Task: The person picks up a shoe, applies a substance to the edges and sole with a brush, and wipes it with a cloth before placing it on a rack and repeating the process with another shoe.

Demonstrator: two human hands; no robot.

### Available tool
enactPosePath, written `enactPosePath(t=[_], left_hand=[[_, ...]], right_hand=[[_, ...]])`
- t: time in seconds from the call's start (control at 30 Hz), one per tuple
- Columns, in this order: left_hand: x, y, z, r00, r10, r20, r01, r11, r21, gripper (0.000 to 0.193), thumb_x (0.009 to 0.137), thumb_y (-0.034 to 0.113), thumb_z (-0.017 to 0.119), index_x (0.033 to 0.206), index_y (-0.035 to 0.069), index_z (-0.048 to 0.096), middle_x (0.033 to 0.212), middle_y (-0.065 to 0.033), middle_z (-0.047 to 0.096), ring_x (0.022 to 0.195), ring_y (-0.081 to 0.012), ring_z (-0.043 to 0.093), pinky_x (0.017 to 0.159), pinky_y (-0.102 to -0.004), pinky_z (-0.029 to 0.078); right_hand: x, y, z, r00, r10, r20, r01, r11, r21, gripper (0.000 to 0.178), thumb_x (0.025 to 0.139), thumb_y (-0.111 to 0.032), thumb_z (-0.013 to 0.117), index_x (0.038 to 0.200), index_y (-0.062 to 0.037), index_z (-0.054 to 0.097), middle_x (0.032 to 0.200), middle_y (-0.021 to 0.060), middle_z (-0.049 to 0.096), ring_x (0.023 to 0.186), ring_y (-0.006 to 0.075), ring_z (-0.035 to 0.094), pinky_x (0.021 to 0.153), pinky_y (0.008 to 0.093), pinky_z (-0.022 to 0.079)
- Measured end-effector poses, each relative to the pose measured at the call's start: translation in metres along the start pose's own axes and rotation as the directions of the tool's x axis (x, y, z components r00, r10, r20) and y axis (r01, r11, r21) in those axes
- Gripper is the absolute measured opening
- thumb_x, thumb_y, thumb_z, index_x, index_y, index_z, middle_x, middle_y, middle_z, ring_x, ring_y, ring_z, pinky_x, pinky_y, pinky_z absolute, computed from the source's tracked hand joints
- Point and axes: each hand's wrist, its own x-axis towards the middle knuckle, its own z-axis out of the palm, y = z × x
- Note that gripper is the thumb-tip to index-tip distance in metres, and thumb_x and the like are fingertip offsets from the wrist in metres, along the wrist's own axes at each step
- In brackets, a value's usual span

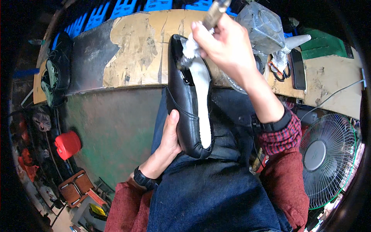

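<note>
While the left hand (169,133) curls round the near part of the black shoe (183,104), thumb on its side and fingers hidden beneath, the shoe lies lengthwise above the lap (208,189). At the shoe's far end, the right hand (228,42) is closed round a brush (214,16), its whitened bristles against the shoe. Right of the shoe stands a fan (315,154); beyond the shoe, the bench (139,50) carries, to the shoe's right, a phone (297,69) and a metal tin (259,27).
</note>
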Motion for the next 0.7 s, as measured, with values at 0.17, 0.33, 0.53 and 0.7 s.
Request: enactPosePath(t=[0.17, 0.33, 0.53, 0.7], left_hand=[[0.003, 0.000, 0.004, 1.000, 0.014, 0.027, -0.013, 1.000, -0.025, 0.076, 0.086, 0.061, 0.054, 0.129, -0.001, 0.045, 0.114, -0.0126, 0.061, 0.100, -0.0206, 0.062, 0.088, -0.0357, 0.053], [0.001, 0.005, 0.019, 0.994, 0.035, 0.101, -0.032, 0.999, -0.038, 0.079, 0.089, 0.062, 0.047, 0.139, 0.002, 0.037, 0.131, -0.0157, 0.052, 0.116, -0.0265, 0.055, 0.102, -0.0416, 0.043], [-0.007, 0.006, 0.033, 1.000, 0.007, 0.015, -0.007, 1.000, -0.012, 0.079, 0.088, 0.065, 0.048, 0.137, 0.003, 0.041, 0.128, -0.0165, 0.055, 0.115, -0.0283, 0.056, 0.101, -0.0436, 0.046], [-0.008, 0.007, 0.042, 0.994, 0.100, 0.047, -0.101, 0.995, 0.023, 0.074, 0.090, 0.063, 0.045, 0.136, 0.005, 0.043, 0.126, -0.0154, 0.056, 0.115, -0.0285, 0.056, 0.100, -0.0452, 0.046]], right_hand=[[-0.068, -0.018, -0.013, 0.994, 0.109, 0.017, -0.110, 0.993, 0.038, 0.016, 0.081, -0.014, 0.066, 0.087, 0.0000, 0.061, 0.059, 0.0121, 0.060, 0.053, 0.0197, 0.064, 0.051, 0.0319, 0.049], [-0.101, -0.034, -0.021, 0.978, 0.205, 0.037, -0.208, 0.971, 0.122, 0.019, 0.081, -0.016, 0.068, 0.085, 0.0006, 0.061, 0.058, 0.0126, 0.059, 0.051, 0.0204, 0.062, 0.049, 0.0309, 0.048], [-0.133, -0.046, -0.030, 0.996, -0.024, 0.091, 0.027, 0.999, -0.025, 0.025, 0.082, -0.022, 0.068, 0.078, -0.0006, 0.056, 0.061, 0.0172, 0.058, 0.056, 0.0335, 0.062, 0.049, 0.0380, 0.047], [-0.147, -0.062, -0.049, 0.968, -0.135, 0.210, 0.160, 0.981, -0.108, 0.024, 0.083, -0.023, 0.067, 0.080, -0.0017, 0.057, 0.060, 0.0161, 0.057, 0.057, 0.0342, 0.061, 0.051, 0.0381, 0.048]])
